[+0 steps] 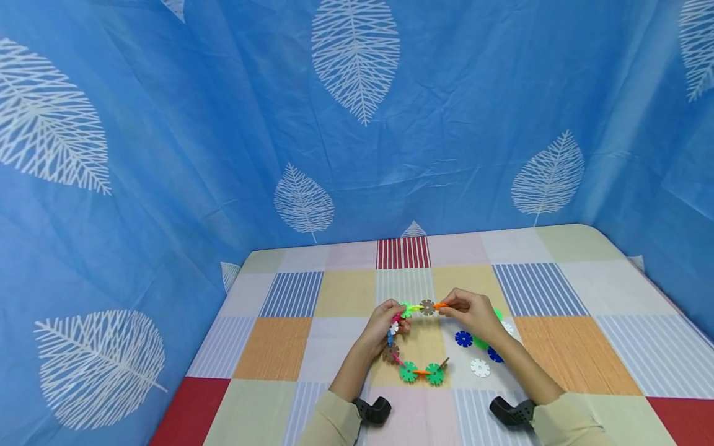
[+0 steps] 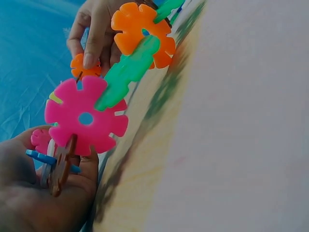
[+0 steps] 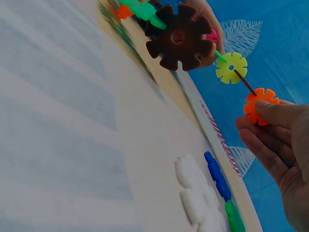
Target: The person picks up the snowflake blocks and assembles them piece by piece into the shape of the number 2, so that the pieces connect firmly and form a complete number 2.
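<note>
A curved chain of notched plastic interlocking discs hangs between both hands. In the head view, my left hand (image 1: 379,325) grips its upper left part, near a light green disc (image 1: 406,310). My right hand (image 1: 473,313) pinches an orange disc (image 3: 263,94) at the chain's end, between thumb and fingers. That orange disc joins a brown disc (image 1: 427,307), followed by a yellow disc (image 3: 224,75). Lower along the chain, green discs (image 1: 409,372) sit either side of an orange one. A pink disc (image 2: 65,106) shows large in the left wrist view, above the left palm.
Loose discs lie beside and under the right forearm: a dark blue disc (image 1: 463,339), a white disc (image 1: 480,368), and several more in green, blue and white. The patchwork cloth (image 1: 273,347) covers the table. A blue leaf-patterned curtain (image 1: 435,155) stands behind and at both sides.
</note>
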The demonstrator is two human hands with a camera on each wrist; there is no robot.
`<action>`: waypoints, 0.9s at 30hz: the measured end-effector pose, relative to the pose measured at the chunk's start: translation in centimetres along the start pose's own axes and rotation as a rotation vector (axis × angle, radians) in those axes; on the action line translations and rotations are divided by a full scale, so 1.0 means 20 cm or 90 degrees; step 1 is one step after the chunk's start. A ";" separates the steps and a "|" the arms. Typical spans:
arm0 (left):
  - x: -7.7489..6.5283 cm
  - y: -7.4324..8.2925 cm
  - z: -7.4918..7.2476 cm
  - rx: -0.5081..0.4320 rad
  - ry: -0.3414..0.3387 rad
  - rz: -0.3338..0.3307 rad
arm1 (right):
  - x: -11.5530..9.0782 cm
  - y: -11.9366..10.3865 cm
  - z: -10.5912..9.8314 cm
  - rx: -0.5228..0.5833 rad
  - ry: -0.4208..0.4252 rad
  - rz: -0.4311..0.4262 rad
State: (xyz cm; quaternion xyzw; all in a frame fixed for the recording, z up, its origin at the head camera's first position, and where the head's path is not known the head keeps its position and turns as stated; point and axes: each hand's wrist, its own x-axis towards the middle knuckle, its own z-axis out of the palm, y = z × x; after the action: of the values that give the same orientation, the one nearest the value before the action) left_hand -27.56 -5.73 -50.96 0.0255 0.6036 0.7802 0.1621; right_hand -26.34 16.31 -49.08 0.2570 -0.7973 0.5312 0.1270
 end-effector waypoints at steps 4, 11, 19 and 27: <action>0.00 0.00 0.00 0.004 -0.006 0.006 | 0.00 0.00 0.01 0.006 0.008 -0.010; -0.01 0.00 -0.01 0.026 -0.033 0.018 | -0.01 0.05 0.03 0.009 0.029 -0.021; -0.01 0.00 -0.02 -0.002 -0.054 0.008 | -0.03 0.07 0.06 -0.004 0.034 -0.014; -0.01 0.03 -0.06 0.053 -0.118 -0.043 | -0.03 0.04 0.05 0.002 0.009 -0.033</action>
State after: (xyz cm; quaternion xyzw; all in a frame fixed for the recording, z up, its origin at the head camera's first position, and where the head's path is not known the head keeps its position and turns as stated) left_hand -27.74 -7.16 -50.62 0.0843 0.6187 0.7426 0.2424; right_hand -26.23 15.81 -50.31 0.2740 -0.7886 0.5308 0.1460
